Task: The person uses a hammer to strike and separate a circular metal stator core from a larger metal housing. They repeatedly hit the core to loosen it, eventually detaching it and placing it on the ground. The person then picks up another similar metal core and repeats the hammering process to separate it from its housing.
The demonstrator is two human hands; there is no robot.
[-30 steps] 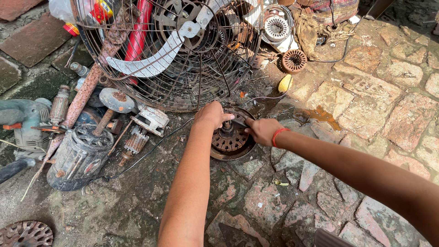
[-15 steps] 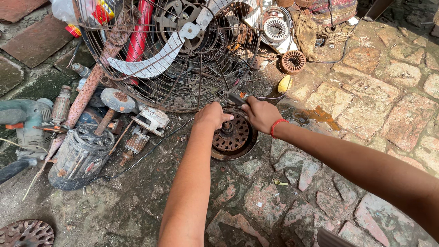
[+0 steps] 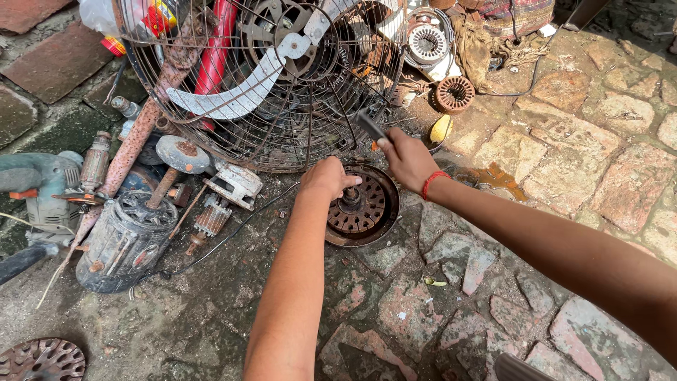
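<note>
The left hand (image 3: 330,176) rests on the rim of a round rusty motor housing (image 3: 361,206) that lies flat on the stone floor (image 3: 564,155), its fingers curled over the edge and the thumb reaching toward the hub in the middle. The housing sits just in front of a big wire fan cage (image 3: 268,85), almost touching its lower rim. The right hand (image 3: 407,159) is clenched around a dark tool handle (image 3: 370,127) (what kind of tool it is cannot be made out), which sticks up and away toward the cage; the hand hovers just above the far right edge of the housing. A red thread band (image 3: 431,183) circles the right wrist.

Inside the cage a pale curved fan blade (image 3: 236,92) is visible, and a red tube (image 3: 211,53) leans behind the wires. To the left of the housing lies a heap of old parts: a grey ribbed motor (image 3: 123,240) on its side, a rusty hammer (image 3: 173,166), and a small copper-wound armature (image 3: 210,215). A greenish power tool (image 3: 39,187) lies at the far left edge. Farther back, beyond the right hand, sit a small brown coil ring (image 3: 455,94) and a yellow oval piece (image 3: 440,128). A rusty slotted disc (image 3: 41,360) lies in the bottom left corner.
</note>
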